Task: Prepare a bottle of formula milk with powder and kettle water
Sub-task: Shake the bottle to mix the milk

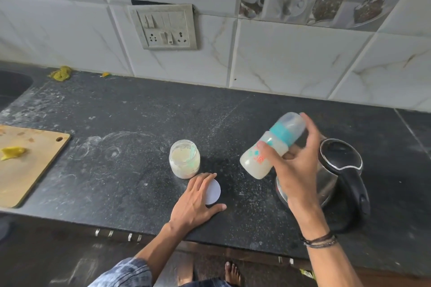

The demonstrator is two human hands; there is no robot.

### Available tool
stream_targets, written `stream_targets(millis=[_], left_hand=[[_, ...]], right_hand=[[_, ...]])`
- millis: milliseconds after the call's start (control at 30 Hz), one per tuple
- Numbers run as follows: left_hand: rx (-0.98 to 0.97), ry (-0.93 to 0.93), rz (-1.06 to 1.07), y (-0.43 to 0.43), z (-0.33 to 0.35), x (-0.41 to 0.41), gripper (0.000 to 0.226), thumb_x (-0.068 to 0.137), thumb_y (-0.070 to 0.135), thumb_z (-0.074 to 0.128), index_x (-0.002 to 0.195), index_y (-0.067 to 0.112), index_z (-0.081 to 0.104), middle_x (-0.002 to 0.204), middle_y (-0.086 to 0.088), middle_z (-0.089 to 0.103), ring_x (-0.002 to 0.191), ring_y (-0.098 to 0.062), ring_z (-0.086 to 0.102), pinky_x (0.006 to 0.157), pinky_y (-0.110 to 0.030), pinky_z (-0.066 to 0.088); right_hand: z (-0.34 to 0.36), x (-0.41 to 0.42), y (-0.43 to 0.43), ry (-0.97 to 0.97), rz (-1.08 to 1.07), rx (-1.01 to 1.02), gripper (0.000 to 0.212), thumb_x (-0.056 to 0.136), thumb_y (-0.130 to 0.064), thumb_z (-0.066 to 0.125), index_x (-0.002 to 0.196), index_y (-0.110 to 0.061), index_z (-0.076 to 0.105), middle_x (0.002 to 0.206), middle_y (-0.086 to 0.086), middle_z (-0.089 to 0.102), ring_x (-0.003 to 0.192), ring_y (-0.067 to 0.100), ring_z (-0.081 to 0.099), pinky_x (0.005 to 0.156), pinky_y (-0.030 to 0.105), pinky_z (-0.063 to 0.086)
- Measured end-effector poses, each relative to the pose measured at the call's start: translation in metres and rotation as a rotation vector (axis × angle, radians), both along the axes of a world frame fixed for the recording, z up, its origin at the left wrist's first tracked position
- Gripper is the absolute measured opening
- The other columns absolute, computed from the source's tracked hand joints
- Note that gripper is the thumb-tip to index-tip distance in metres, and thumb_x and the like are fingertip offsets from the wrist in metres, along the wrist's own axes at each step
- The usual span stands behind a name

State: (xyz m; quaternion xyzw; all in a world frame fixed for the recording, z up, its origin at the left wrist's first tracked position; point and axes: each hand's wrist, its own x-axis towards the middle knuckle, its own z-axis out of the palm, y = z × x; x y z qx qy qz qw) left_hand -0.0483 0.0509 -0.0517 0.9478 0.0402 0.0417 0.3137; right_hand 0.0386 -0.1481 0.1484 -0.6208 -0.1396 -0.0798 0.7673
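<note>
- The clear plastic baby bottle [268, 147], with its teal collar and translucent cap on, is up in the air above the dark speckled stone countertop [116, 123], between the jar and the kettle. It holds cloudy white liquid in its lower part.
- The right hand [296, 165] grips the baby bottle around its waist, thumb on the near side and fingers curled over the collar and far side.
- The bottle's long axis is tilted: the base points to about 7 o'clock and the capped top to about 1 o'clock.
- The left hand [196, 198] lies on the flat round white lid [214, 191] on the countertop, fingers spread and fairly straight, thumb out towards 3 o'clock. It presses or rests on the lid and does not pinch it.
- The two hands are well apart; the left hand sits at about 8 o'clock from the right.
- The open clear glass jar [184, 158] of pale powder, a teal scoop [193, 150] standing in it, is just beside the left hand's fingertips, at about 11 o'clock from that hand.
- The steel kettle [342, 163] with the black lid and handle stands at 3 o'clock from the bottle, partly behind the right wrist.
- Judgement: powder and water look to be in and the cap on, so mixing is the step in hand. The left hand is much the nearer to the jar, so lidding it would fall to that hand.
- A wooden cutting board [28, 170] lies far off at 9 o'clock.
</note>
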Motion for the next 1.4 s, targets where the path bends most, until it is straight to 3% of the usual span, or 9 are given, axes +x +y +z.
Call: stream_targets(millis=[233, 400, 600, 733, 867, 967, 1167, 1300, 1400], left_hand=[[-0.002, -0.005, 0.002, 0.000, 0.000, 0.000, 0.096, 0.082, 0.077, 0.063, 0.157, 0.027, 0.029, 0.157, 0.011, 0.033, 0.147, -0.009, 0.022, 0.119, -0.024, 0.020], [-0.005, -0.003, -0.002, 0.000, 0.002, 0.000, 0.096, 0.083, 0.078, 0.063, 0.157, 0.028, 0.029, 0.158, 0.011, 0.032, 0.147, -0.008, 0.022, 0.119, -0.024, 0.021], [0.006, 0.004, 0.002, 0.000, 0.002, 0.000, 0.095, 0.083, 0.077, 0.062, 0.157, 0.028, 0.029, 0.158, 0.012, 0.031, 0.146, -0.006, 0.019, 0.117, -0.020, 0.016], [0.012, 0.002, -0.002, 0.001, 0.000, 0.001, 0.096, 0.083, 0.080, 0.060, 0.158, 0.029, 0.028, 0.158, 0.013, 0.031, 0.147, -0.006, 0.019, 0.116, -0.019, 0.014], [0.019, 0.004, -0.004, 0.001, -0.001, 0.001, 0.097, 0.082, 0.081, 0.059, 0.158, 0.029, 0.027, 0.159, 0.013, 0.030, 0.147, -0.005, 0.018, 0.117, -0.018, 0.013], [0.013, 0.013, -0.010, 0.001, 0.000, 0.001, 0.097, 0.083, 0.080, 0.059, 0.158, 0.029, 0.027, 0.159, 0.012, 0.030, 0.147, -0.006, 0.018, 0.117, -0.019, 0.014], [0.016, -0.002, -0.009, 0.001, -0.001, 0.001, 0.096, 0.083, 0.079, 0.060, 0.157, 0.028, 0.029, 0.157, 0.012, 0.032, 0.146, -0.007, 0.021, 0.117, -0.017, 0.013], [0.005, -0.006, -0.014, 0.001, 0.000, 0.001, 0.096, 0.083, 0.078, 0.061, 0.157, 0.026, 0.030, 0.157, 0.011, 0.033, 0.147, -0.009, 0.022, 0.119, -0.020, 0.016], [0.005, -0.008, -0.009, 0.001, 0.001, 0.001, 0.096, 0.083, 0.079, 0.061, 0.157, 0.027, 0.030, 0.156, 0.011, 0.033, 0.146, -0.008, 0.022, 0.120, -0.022, 0.019]], right_hand=[[0.020, 0.005, -0.010, -0.221, -0.178, 0.129, 0.099, 0.090, -0.006, 0.083, 0.158, -0.019, 0.013, 0.139, -0.014, 0.063, 0.114, 0.024, 0.071, 0.091, 0.032, 0.060], [0.005, -0.002, 0.005, 0.049, 0.063, -0.053, 0.103, 0.071, -0.016, 0.093, 0.151, -0.039, 0.032, 0.136, 0.006, 0.064, 0.105, 0.021, 0.075, 0.086, 0.038, 0.063], [0.043, 0.007, -0.008, -0.253, -0.089, 0.075, 0.094, 0.086, 0.001, 0.082, 0.153, -0.016, 0.018, 0.134, -0.016, 0.067, 0.112, 0.013, 0.071, 0.091, 0.028, 0.059], [0.060, 0.013, -0.013, -0.359, -0.213, 0.195, 0.095, 0.089, 0.002, 0.081, 0.153, -0.012, 0.013, 0.152, -0.009, 0.050, 0.124, 0.024, 0.064, 0.097, 0.038, 0.056], [0.015, 0.006, 0.000, -0.146, -0.154, 0.042, 0.098, 0.085, 0.004, 0.082, 0.156, -0.022, 0.019, 0.136, -0.024, 0.060, 0.111, 0.013, 0.070, 0.091, 0.033, 0.060], [-0.005, 0.002, 0.000, 0.040, 0.014, -0.053, 0.100, 0.076, -0.005, 0.092, 0.152, -0.035, 0.034, 0.125, -0.015, 0.068, 0.099, 0.013, 0.075, 0.086, 0.037, 0.063], [0.016, 0.013, -0.003, -0.185, -0.191, 0.088, 0.101, 0.087, -0.004, 0.084, 0.158, -0.014, 0.013, 0.137, -0.015, 0.065, 0.111, 0.016, 0.072, 0.089, 0.027, 0.059], [0.016, 0.009, 0.002, -0.069, 0.023, -0.111, 0.103, 0.072, -0.015, 0.091, 0.154, -0.029, 0.029, 0.137, 0.003, 0.062, 0.105, 0.020, 0.074, 0.086, 0.032, 0.061], [0.026, 0.010, -0.005, -0.172, -0.066, 0.008, 0.098, 0.080, -0.013, 0.090, 0.153, -0.029, 0.026, 0.144, -0.004, 0.059, 0.111, 0.019, 0.072, 0.088, 0.029, 0.060]])
